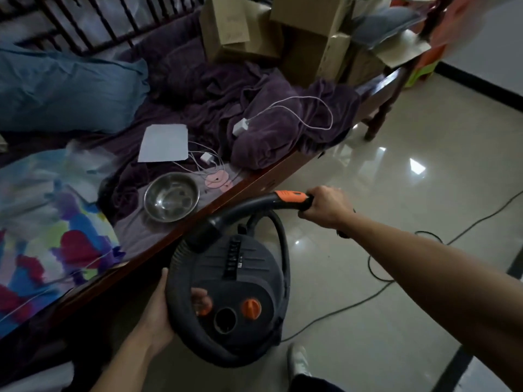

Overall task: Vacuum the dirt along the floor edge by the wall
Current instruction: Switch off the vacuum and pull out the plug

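A round black vacuum cleaner body (243, 267) with orange knobs hangs low in the middle of the view, beside a wooden bed edge. My left hand (158, 309) grips its left rim, fingers curled through the handle opening. My right hand (325, 206) is closed around the black hose handle (271, 202), just past its orange sleeve. The hose curves from that handle down into the vacuum's top. The nozzle end is hidden behind my right hand. The wall's dark skirting (481, 86) runs at the far right.
A bed (254, 179) on the left carries a steel bowl (171, 196), a paper, chargers, purple blankets and cardboard boxes (271, 32). A power cord (376, 295) snakes over the glossy tiled floor on the right. My shoe (298, 360) shows below the vacuum.
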A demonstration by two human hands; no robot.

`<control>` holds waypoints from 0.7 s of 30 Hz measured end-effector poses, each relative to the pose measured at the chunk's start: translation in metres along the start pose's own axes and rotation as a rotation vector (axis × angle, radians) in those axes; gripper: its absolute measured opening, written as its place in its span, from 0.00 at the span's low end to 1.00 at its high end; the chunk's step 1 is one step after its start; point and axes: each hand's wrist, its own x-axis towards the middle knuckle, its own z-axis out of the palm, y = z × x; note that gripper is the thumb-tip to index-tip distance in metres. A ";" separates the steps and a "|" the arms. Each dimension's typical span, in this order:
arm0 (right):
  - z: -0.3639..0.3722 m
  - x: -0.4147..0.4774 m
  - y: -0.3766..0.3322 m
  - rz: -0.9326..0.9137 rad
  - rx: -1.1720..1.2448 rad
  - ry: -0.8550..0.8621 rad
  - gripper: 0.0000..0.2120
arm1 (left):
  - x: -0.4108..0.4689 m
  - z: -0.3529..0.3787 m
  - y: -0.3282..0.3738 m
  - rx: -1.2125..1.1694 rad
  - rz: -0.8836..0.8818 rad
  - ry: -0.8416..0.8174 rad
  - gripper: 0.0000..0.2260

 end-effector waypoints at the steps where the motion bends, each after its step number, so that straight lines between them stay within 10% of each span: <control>1: 0.001 -0.001 0.004 0.048 0.016 -0.025 0.12 | 0.002 0.002 -0.006 -0.055 0.015 0.053 0.38; 7: 0.027 -0.015 0.008 0.333 0.260 -0.207 0.18 | 0.001 0.033 -0.082 -0.249 0.049 0.247 0.14; 16: 0.086 -0.059 -0.019 0.598 0.584 -0.341 0.22 | -0.040 -0.008 -0.046 -0.461 0.039 0.178 0.38; 21: 0.105 -0.101 -0.039 0.683 0.686 -0.341 0.24 | -0.089 -0.076 0.010 -0.136 0.222 0.171 0.25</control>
